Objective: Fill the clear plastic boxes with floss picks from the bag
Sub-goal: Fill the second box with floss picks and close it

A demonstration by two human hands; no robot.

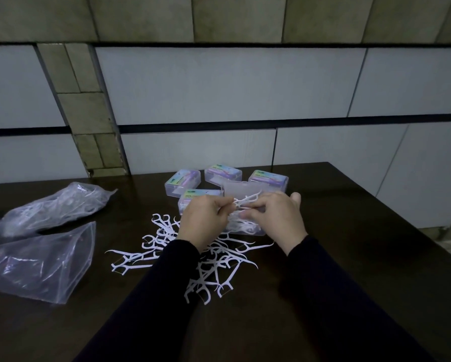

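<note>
A loose pile of white floss picks (208, 265) lies on the dark table in front of me. Just beyond it stands an open clear plastic box (248, 228) with its lid (235, 190) raised and picks inside. My left hand (202, 223) and my right hand (276, 218) hover over that box, and together they pinch a small bunch of floss picks (245, 201) between their fingertips. Several shut clear boxes with coloured labels (223, 173) stand behind. A clear bag with picks in it (57, 207) lies at the left.
A second, flattened clear plastic bag (41, 259) lies at the near left of the dark wooden table (349, 244). A tiled wall (219, 87) rises right behind the table's far edge. The table's right edge runs diagonally at the right.
</note>
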